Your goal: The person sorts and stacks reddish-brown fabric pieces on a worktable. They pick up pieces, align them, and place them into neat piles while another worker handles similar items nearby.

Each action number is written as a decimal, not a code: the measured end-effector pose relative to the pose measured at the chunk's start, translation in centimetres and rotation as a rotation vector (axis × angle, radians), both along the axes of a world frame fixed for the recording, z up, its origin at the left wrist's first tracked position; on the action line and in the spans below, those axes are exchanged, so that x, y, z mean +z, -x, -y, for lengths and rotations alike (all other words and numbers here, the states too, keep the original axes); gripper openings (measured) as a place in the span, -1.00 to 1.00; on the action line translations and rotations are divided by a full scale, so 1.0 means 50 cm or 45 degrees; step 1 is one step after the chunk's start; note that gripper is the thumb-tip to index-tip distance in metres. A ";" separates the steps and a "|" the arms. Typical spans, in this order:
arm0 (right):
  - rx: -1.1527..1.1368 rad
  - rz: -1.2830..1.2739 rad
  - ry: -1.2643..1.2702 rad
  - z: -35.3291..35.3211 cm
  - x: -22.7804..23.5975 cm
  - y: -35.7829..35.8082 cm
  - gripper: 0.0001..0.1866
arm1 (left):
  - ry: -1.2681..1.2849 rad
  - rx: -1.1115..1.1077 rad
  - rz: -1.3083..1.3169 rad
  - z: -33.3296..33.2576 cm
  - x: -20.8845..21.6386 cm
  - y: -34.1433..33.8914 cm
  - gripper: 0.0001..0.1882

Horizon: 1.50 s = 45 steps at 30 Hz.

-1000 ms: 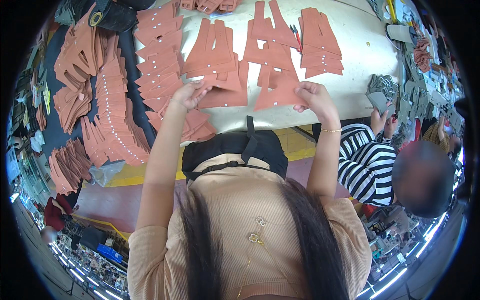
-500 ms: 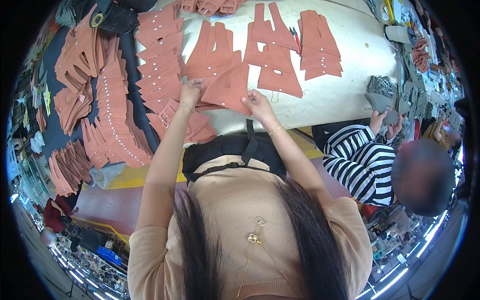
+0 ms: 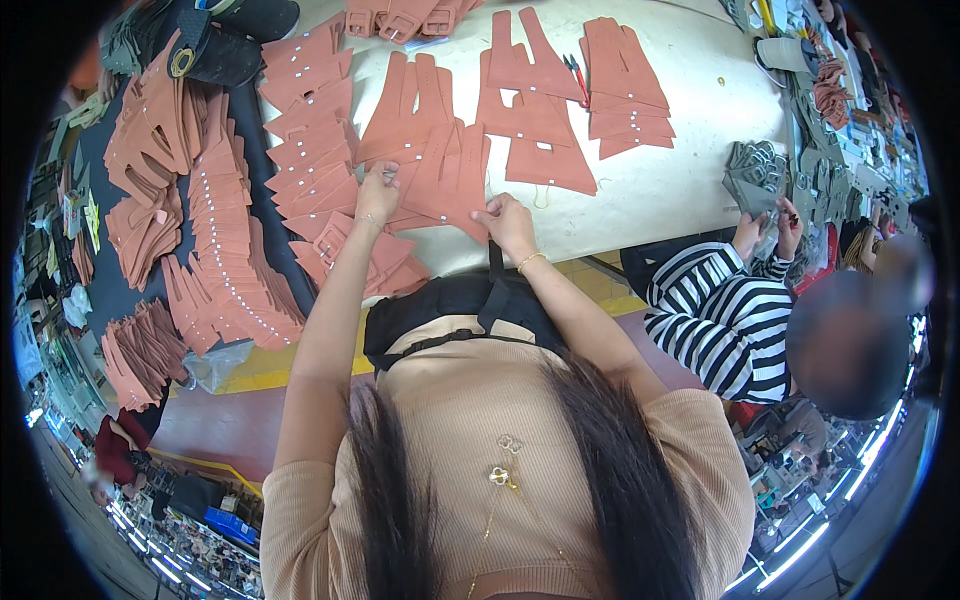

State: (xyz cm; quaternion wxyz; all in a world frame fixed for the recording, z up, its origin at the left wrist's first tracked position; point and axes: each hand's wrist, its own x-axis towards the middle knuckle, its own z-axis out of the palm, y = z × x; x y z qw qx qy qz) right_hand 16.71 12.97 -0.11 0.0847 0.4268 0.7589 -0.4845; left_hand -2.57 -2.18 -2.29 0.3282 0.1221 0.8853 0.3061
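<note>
A terracotta-coloured, flat cut piece (image 3: 448, 180) with slits lies tilted over other pieces at the near edge of the table. My right hand (image 3: 510, 225) pinches its near right corner between thumb and fingers. My left hand (image 3: 376, 195) is at the piece's left side, its fingers curled together by the overlapping pieces; what they grip is hidden. Beyond it lie a slitted piece (image 3: 410, 100) and an overlapping group of similar pieces (image 3: 545, 120). Buckled terracotta straps (image 3: 340, 240) lie by my left wrist.
Long overlapping rows of terracotta pieces (image 3: 225, 210) cover the dark left side, near black rolls (image 3: 215, 55). Red-handled snips (image 3: 577, 80) lie beside another stack (image 3: 625, 85). A co-worker in a striped top (image 3: 725, 310) handles grey pieces (image 3: 755, 185) at right.
The piece at my right hand has been lowered, lying flatter over the others. My right hand has moved slightly nearer me; my left hand is slightly lower in the picture. The co-worker's hands have shifted.
</note>
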 end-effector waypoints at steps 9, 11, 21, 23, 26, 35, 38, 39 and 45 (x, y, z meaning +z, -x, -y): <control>0.004 -0.218 0.880 -0.176 0.182 -0.034 -0.77 | 0.043 0.005 -0.014 0.008 -0.028 0.011 -0.71; 0.050 -0.268 0.801 -0.230 0.250 -0.045 -0.78 | 0.053 0.007 0.000 0.009 -0.031 0.013 -0.71; -0.344 -0.833 0.268 -0.517 0.342 0.060 -0.81 | 0.040 -0.032 0.040 0.006 -0.009 0.018 -0.73; -0.510 -0.876 0.319 -0.586 0.292 0.076 -0.80 | 0.031 -0.025 0.039 0.006 -0.007 0.016 -0.72; -0.644 -0.682 0.269 -0.670 0.166 0.084 -0.77 | 0.046 -0.012 0.051 0.003 -0.009 0.017 -0.72; -0.231 0.237 -1.095 -0.699 0.012 0.063 -0.62 | 0.038 0.097 0.223 0.004 -0.005 0.018 -0.65; -0.199 -0.042 -1.076 -0.627 0.045 0.057 -0.65 | 0.002 0.125 0.276 -0.002 -0.008 0.020 -0.63; -0.115 -0.100 -0.879 -0.589 0.053 0.047 -0.69 | 0.016 0.155 0.304 -0.001 -0.007 0.021 -0.62; 0.209 -0.069 -0.812 -0.300 0.038 -0.031 -0.59 | 0.097 0.080 0.170 -0.002 -0.012 0.024 -0.62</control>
